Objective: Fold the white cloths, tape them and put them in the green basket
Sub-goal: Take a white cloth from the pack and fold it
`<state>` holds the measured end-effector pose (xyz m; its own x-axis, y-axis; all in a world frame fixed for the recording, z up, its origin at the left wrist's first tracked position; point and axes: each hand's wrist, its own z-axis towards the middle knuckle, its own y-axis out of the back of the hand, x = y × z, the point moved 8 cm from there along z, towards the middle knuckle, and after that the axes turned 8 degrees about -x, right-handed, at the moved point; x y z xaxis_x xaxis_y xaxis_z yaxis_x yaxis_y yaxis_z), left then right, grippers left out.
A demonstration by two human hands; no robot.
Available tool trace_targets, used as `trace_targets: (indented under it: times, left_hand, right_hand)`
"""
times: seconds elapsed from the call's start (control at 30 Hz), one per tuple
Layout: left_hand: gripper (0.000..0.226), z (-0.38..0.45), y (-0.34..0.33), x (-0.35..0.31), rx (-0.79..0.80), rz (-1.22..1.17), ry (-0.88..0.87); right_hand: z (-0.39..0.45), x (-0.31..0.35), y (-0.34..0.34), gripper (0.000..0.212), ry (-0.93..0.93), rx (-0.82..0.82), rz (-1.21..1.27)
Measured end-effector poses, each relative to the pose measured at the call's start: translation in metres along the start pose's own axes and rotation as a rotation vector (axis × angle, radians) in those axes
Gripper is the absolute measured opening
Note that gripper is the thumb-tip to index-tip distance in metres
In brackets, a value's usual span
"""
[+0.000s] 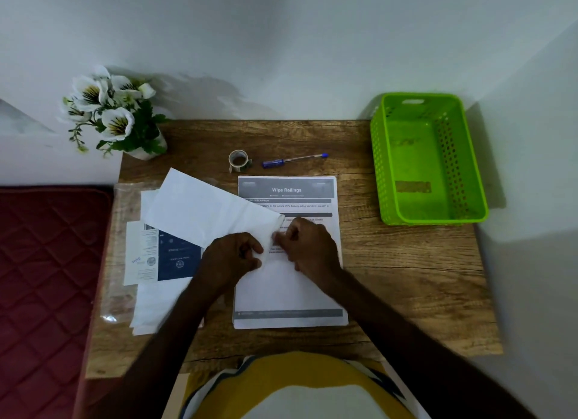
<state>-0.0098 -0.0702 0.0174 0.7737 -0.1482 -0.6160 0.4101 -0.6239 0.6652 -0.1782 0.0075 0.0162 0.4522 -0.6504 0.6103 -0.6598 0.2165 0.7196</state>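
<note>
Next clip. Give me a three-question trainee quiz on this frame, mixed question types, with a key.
1. True or false: the green basket already holds a folded cloth.
2. What do the left hand and right hand pinch?
A) the white cloth
B) the pen
C) the tape roll
3. Fill in: the tape roll lies just left of the ____.

Key: 1 false; 2 A; 3 pen.
</note>
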Motion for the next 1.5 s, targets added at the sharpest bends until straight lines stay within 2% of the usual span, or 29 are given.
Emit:
trace_targets:
  times: [0.1, 0.17, 0.27, 0.37, 0.53, 0.77, 1.0, 1.1, 1.3, 1.4, 1.5]
  left_hand:
    - [0.01, 0.01, 0.006, -0.009, -0.003, 0.016, -0.013]
    - [0.007, 0.017, 0.017, -0.022, -0.126, 0.078, -0.059]
    - [0.023, 0.026, 0.031, -0.05, -0.32, 0.215, -0.226]
    - [0.038, 0.042, 0.024, -0.072, -0.265, 0.401, -0.44]
    - [0.039, 0.067, 0.02, -0.074, -0.129, 0.507, -0.46]
    - [0.015, 0.069, 0.023, -0.077, 0.008, 0.348, -0.466]
    - [0.016, 0.057, 0.04, -0.095, 0.064, 0.147, -0.519]
    - [0.014, 0.058, 0.05, -0.1, 0.067, 0.048, -0.45]
    - [0.015, 0.059, 0.07, -0.11, -0.029, -0.003, -0.388]
    - [0.018, 0.067, 0.086, -0.11, -0.081, -0.021, -0.344]
    - [0.017, 0.067, 0.1, -0.114, -0.148, -0.086, -0.286]
  right_hand:
    - [-0.007, 0.0, -0.004, 0.036, 0.021, -0.008, -0.068]
    - [-0.008, 0.001, -0.003, 0.035, 0.02, -0.021, -0.065]
    - [-0.008, 0.002, -0.003, 0.032, 0.012, -0.016, -0.082]
    - [-0.008, 0.005, 0.0, 0.032, 0.022, -0.015, -0.092]
    - [-0.007, 0.005, 0.0, 0.034, 0.008, -0.017, -0.094]
    - [-0.007, 0.004, -0.004, 0.031, -0.005, 0.023, -0.078]
    - [-0.005, 0.02, 0.009, 0.032, 0.128, 0.013, 0.363]
    - [-0.001, 0.025, 0.011, 0.031, 0.112, 0.063, 0.469]
    - [-0.005, 0.036, 0.024, 0.014, 0.095, 0.063, 0.599]
    - [-0.011, 0.037, 0.031, 0.016, 0.157, 0.032, 0.596]
    - [-0.019, 0.039, 0.043, 0.016, 0.142, 0.023, 0.662]
